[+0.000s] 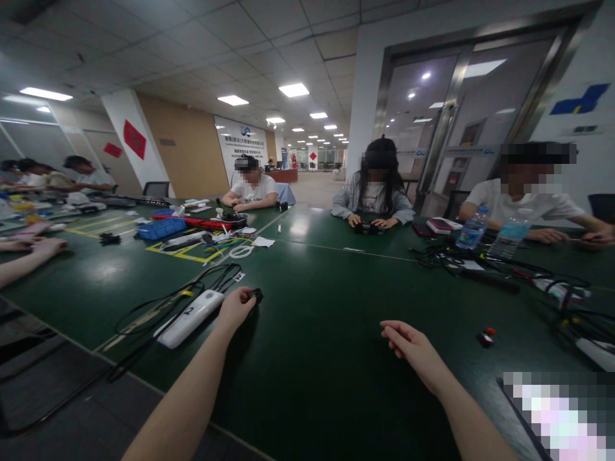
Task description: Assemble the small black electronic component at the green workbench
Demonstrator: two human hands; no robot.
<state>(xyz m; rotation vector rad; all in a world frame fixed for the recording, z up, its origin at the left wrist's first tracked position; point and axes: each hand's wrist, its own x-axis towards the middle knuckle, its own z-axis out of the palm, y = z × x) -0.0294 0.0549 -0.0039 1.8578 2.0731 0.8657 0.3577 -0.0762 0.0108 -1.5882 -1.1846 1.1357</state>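
Note:
My left hand [237, 306] is closed around a small black object [256, 295], pinched at the fingertips above the green tabletop [317, 378]. Its exact kind is too small and dark to make out. Just left of that hand lies a long white box [189, 318] marked 2, with black cables running past it. My right hand [407, 344] hovers over the table on the other side, its fingers loosely curled together and nothing visible in them. Farther right of it sits a small red and black item [487, 337].
A blurred-out screen [557, 416] occupies the near right corner. Cables and two water bottles [473, 228] stand on the right. A blue basket [161, 228], wires and tools lie at the far left. Co-workers sit around the table; one person's hands [369, 225] rest on a black object opposite.

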